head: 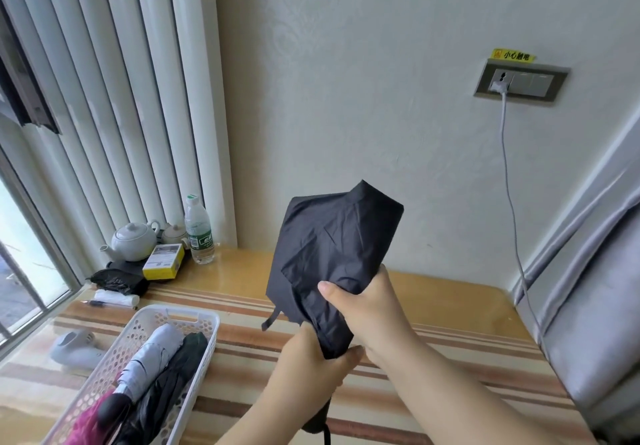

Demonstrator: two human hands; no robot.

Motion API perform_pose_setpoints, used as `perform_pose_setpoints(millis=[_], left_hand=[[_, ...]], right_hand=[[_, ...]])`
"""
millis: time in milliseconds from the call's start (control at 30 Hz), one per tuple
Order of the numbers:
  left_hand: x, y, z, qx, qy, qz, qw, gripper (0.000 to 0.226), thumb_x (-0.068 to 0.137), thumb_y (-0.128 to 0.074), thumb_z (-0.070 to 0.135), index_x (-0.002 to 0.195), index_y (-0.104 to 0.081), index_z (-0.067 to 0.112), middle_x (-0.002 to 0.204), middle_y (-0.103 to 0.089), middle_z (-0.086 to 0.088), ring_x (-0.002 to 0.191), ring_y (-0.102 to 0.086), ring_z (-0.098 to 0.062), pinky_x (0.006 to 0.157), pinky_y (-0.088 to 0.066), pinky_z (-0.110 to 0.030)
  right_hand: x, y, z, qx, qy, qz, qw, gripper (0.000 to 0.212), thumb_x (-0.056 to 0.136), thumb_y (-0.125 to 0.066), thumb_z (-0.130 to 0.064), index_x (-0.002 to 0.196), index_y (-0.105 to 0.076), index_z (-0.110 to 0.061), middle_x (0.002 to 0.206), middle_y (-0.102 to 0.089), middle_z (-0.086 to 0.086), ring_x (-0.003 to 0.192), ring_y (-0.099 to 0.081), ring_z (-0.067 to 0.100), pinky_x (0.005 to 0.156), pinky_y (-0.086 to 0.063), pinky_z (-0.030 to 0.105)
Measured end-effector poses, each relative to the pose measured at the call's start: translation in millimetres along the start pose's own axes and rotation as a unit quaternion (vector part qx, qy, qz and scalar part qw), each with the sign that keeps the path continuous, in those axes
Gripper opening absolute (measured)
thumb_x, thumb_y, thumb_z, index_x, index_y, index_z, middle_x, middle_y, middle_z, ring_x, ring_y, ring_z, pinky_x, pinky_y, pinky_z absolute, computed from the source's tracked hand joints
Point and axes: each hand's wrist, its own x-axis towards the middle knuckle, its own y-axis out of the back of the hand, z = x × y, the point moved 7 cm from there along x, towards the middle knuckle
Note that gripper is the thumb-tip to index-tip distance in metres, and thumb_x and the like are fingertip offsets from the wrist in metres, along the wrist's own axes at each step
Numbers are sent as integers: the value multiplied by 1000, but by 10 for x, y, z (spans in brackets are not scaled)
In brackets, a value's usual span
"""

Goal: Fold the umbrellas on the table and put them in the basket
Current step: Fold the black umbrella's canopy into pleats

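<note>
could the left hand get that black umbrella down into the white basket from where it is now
Probably yes. The left hand grips the black umbrella low down, the white basket sits just to its left, and nothing stands between. The right hand would need to let go first.

A black umbrella, a white basket, a brown-and-cream striped table, and a yellow box.

Home room: teapot, curtains.
</note>
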Motion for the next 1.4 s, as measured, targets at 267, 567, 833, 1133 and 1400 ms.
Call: perform_pose_setpoints(millis=[267,567,833,1133,1400], left_hand=[[27,103,45,-85,15,-46,995,33,76,-79,22,100,-56,22,87,-66,13,77,-61,5,59,-44,-7],[188,-38,-121,-34,-1,-11,999,27,71,-81,16,72,-55,11,51,-55,5,47,-53,-8,50,-42,-19],[198,-13,-35,-44,-16,-11,999,50,54,-91,29,85,-54,18,61,-58,12,60,-54,-3,52,-38,-11],[102,153,-173,-316,51,-134,938,39,39,-77,16,67,-54,1,57,-51,-17,38,-40,-20,45,-35,-25],[59,123,-162,-265,18,-135,955,30,41,-76,18,54,-52,6,53,-46,-15,41,-40,-20,46,-36,-24]], right_hand=[[0,74,-60,44,90,-56,993,65,68,-82,-32,124,-49,-32,112,-65,-18,105,-62,1,95,-53,34],[-53,62,-325,88,44,-126,987,87,67,-80,-54,139,-34,-39,131,-55,-19,117,-54,4,101,-46,35],[206,365,-567,151,24,-29,988,29,79,-44,8,93,-52,-17,73,-49,1,64,-46,17,56,-38,27],[317,828,-534,150,5,-238,960,37,69,-68,-24,106,-65,-22,92,-69,4,80,-64,19,63,-52,29],[296,806,-591,20,67,-148,986,15,96,-55,-10,102,-69,-9,99,-73,6,89,-70,14,83,-55,25]])
